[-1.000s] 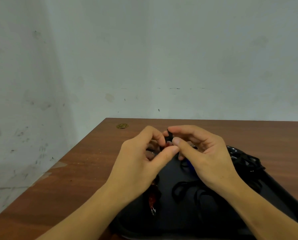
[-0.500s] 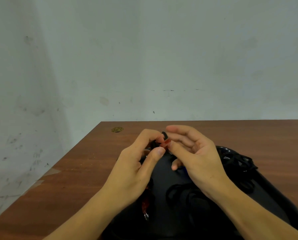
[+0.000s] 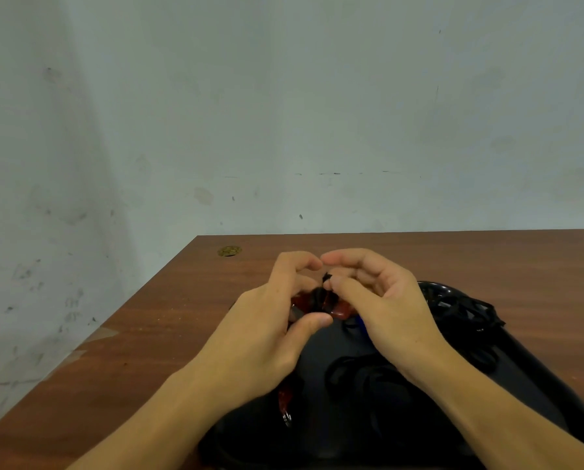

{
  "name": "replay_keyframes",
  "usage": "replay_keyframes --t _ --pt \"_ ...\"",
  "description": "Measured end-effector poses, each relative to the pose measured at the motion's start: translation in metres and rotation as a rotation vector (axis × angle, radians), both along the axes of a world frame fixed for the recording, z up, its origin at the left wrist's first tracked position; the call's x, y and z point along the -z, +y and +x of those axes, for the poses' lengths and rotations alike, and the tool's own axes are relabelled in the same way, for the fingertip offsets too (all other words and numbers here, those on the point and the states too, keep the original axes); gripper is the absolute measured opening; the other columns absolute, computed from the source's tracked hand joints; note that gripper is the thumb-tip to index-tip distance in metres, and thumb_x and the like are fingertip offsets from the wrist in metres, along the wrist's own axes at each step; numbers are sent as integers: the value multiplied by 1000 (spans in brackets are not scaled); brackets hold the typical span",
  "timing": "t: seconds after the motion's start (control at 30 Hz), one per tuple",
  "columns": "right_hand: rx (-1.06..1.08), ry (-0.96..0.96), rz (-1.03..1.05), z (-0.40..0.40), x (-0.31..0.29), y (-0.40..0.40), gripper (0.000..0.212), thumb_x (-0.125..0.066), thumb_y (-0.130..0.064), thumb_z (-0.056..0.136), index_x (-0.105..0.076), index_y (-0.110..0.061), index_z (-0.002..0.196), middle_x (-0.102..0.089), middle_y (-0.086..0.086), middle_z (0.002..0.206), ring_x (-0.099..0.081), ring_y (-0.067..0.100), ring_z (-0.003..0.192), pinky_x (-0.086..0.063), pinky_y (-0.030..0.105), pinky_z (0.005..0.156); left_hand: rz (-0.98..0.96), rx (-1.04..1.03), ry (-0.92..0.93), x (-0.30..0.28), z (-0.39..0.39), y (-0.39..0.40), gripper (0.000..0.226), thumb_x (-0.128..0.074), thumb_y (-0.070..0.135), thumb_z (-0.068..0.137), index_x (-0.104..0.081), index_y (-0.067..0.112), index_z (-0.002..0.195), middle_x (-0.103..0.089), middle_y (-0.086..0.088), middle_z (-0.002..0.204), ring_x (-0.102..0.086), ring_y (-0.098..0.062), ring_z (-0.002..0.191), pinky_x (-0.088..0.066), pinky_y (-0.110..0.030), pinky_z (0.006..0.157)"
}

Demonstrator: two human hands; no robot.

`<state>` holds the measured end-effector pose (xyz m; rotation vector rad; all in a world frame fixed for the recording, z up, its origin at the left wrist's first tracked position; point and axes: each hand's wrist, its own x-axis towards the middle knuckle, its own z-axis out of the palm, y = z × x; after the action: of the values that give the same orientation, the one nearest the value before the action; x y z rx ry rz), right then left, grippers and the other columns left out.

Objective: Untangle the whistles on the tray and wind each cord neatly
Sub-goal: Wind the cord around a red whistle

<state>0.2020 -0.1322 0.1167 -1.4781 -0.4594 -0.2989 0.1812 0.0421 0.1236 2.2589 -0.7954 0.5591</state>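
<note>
Wooden table point(image 3: 182, 334) bears a black tray point(image 3: 538, 378); both hands (left point(image 3: 267, 334), right point(image 3: 385, 313)) pinch one red whistle point(image 3: 338, 308).

Two bare hands and forearms, nothing worn

The person's bare left hand point(image 3: 267, 334) and bare right hand point(image 3: 385, 310) show no rings, gloves or watch. Both forearms run uncovered to the bottom edge of the head view, with no sleeve in sight. Fingernails are short and plain; the wrists carry no bands or markings.
</note>
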Motion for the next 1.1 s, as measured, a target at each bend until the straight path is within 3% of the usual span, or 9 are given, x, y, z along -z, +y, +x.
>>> replay_keyframes --t 0.13,0.23,0.3,0.43,0.57,0.67,0.83,0.93,1.1 --pt "83 -269 -335 -6 0 -1 33 -60 0 93 -68 -28 110 -66 -9 90 -66 13 88 -55 25 71 -37 29 31 0 1 2 51 -68 23 93 -32 38 126 -69 18 111 -66 -5 64 -49 -22 62" --pt "134 -435 -479 -8 -3 -2 41 -61 -6 93 -61 -31 125 -62 -17 96 -64 15 97 -54 26 75 -139 36 74 1 4 4 50 -70 20 91 -36 34 126 -70 21 108 -72 -10 88 -57 -36 79" --pt "173 -560 -575 -9 -6 -4 44 -62 -6 93 -58 -29 131 -62 -22 104 -63 10 101 -51 22 81 -167 49 63 1 4 4 47 -71 17 90 -45 28 128 -70 21 109 -69 -4 99 -55 -30 87" --pt "268 -767 -695 -6 -7 -4 39 -64 -5 92 -61 -19 129 -66 -11 108 -63 7 100 -52 27 86 -141 52 -16 1 5 4 35 -69 13 91 -62 25 123 -70 23 108 -66 2 101 -50 -15 84" --pt "344 -804 -667 -2 -6 -2 34 -67 -11 93 -64 -18 126 -68 -9 104 -66 7 95 -54 26 78 -168 -8 -39 3 9 4 27 -72 17 90 -66 25 115 -71 22 101 -68 2 94 -55 -22 80" --pt "315 -662 -560 -4 -3 -2 33 -69 -12 91 -64 -23 123 -66 -13 96 -67 10 90 -56 26 72 -181 -6 14 6 9 5 20 -70 25 91 -66 24 111 -73 16 96 -70 -3 91 -57 -34 78" --pt "31 -88 -142 -2 -6 -6 21 -69 -9 91 -73 -22 106 -73 -2 93 -69 8 80 -55 24 68 -249 1 67 7 11 7 17 -71 23 91 -66 27 106 -75 11 87 -73 -10 81 -58 -41 76" --pt "-78 45 -137 -1 -8 -10 15 -69 -12 88 -77 -19 100 -76 1 91 -68 6 77 -55 22 68 -260 -3 75 10 14 9 18 -72 21 90 -67 27 106 -74 13 88 -73 -9 82 -59 -41 76" --pt "-192 172 -74 0 -8 -14 14 -82 -28 79 -79 -22 91 -74 7 87 -62 16 75 -51 34 77 -331 80 122 12 16 9 23 -71 16 90 -68 21 112 -75 10 98 -73 -11 94 -59 -37 85"
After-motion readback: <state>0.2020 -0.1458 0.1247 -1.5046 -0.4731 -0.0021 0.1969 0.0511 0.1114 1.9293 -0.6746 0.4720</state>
